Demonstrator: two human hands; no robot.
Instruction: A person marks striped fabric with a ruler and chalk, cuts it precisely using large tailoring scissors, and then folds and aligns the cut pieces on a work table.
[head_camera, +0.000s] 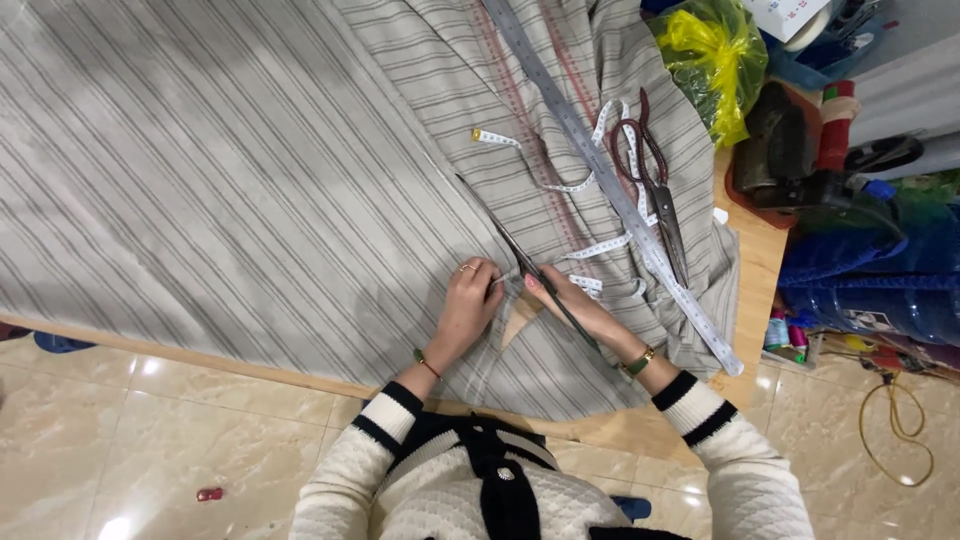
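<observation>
Scissors (655, 190), ruler (610, 180) and tape measure (600, 185) lie beyond both hands (470, 300) (570, 300) pinching striped fabric (250, 180).

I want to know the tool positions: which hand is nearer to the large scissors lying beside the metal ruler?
Right. The right hand lies just below-left of the large scissors; the left hand is farther left on the striped fabric.

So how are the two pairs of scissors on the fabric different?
The scissors in the right hand are slim and dark, with blades open over the striped fabric. The big scissors lie shut and untouched beside the metal ruler, with reddish handles and broader blades. Both point roughly down the table.
</observation>
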